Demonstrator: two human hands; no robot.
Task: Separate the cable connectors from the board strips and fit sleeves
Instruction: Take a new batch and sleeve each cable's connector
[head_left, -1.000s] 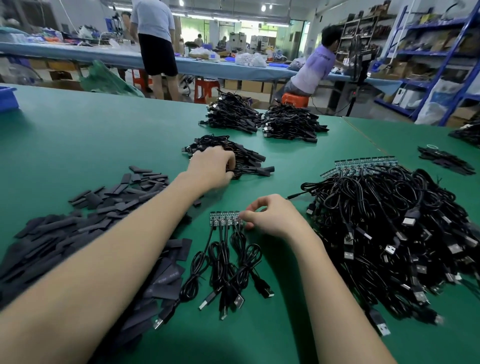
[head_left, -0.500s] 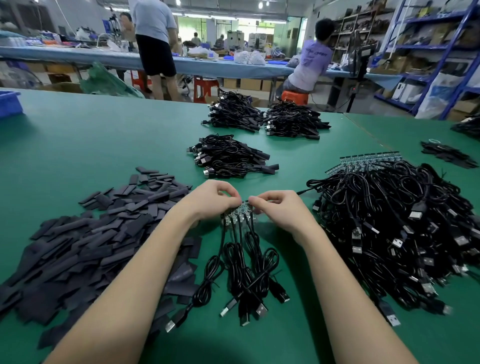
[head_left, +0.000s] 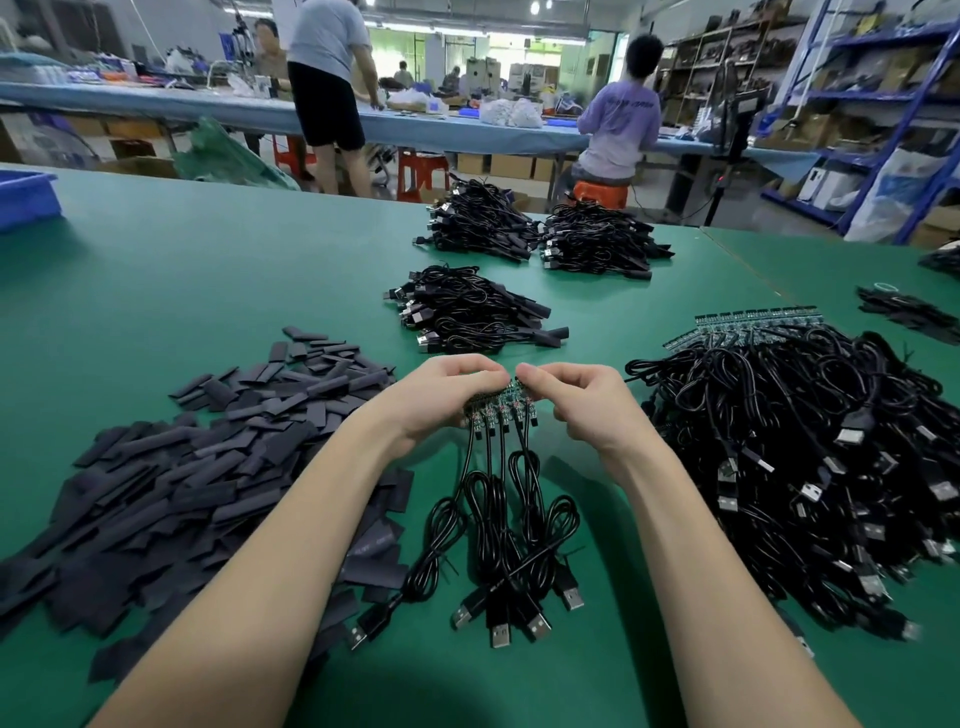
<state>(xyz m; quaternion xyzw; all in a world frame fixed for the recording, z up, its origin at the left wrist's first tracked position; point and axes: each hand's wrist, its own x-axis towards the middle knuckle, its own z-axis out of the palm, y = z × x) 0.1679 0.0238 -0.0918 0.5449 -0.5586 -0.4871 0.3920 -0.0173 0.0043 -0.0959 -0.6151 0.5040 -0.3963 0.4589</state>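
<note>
Just above the green table mat, a short green circuit-board strip is pinched at both ends, left hand and right hand curled round it. Thin black cables with silver USB plugs are hung off its lower edge down onto the mat. Flat dark grey sleeves are heaped to the left, a big tangle of black cables to the right.
</note>
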